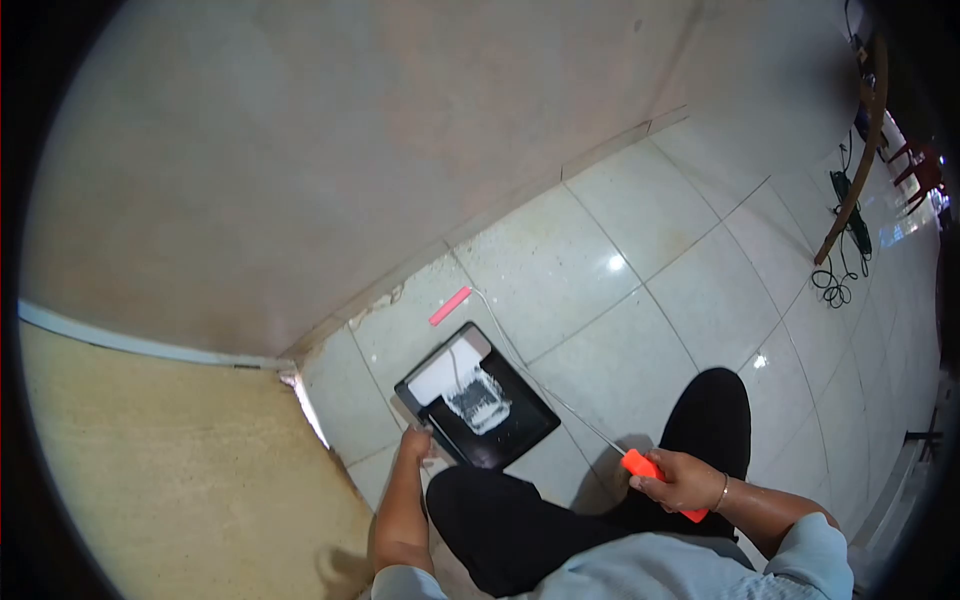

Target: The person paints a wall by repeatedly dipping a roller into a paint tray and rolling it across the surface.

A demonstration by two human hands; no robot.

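My right hand (678,482) is closed around the orange handle (648,466) of a paint roller. Its long, thin metal rod (560,401) runs up and left to a narrow pink roller end (450,306), which lies at or just above the floor beyond the tray. A black paint tray (530,425) rests on the tiles before my knees. White paint (450,370) pools at its far end, and a white patch shows dark grid marks in the middle. At the tray's left edge my left hand (418,440) grips the rim, its fingers partly hidden.
A plain wall (400,150) rises ahead, its base chipped near the corner. On the left stands a yellowish panel (180,440). Dark cable (835,285) lies coiled on the tiles at right beside a curved brown pole (850,190). Red chairs (918,175) stand farther off.
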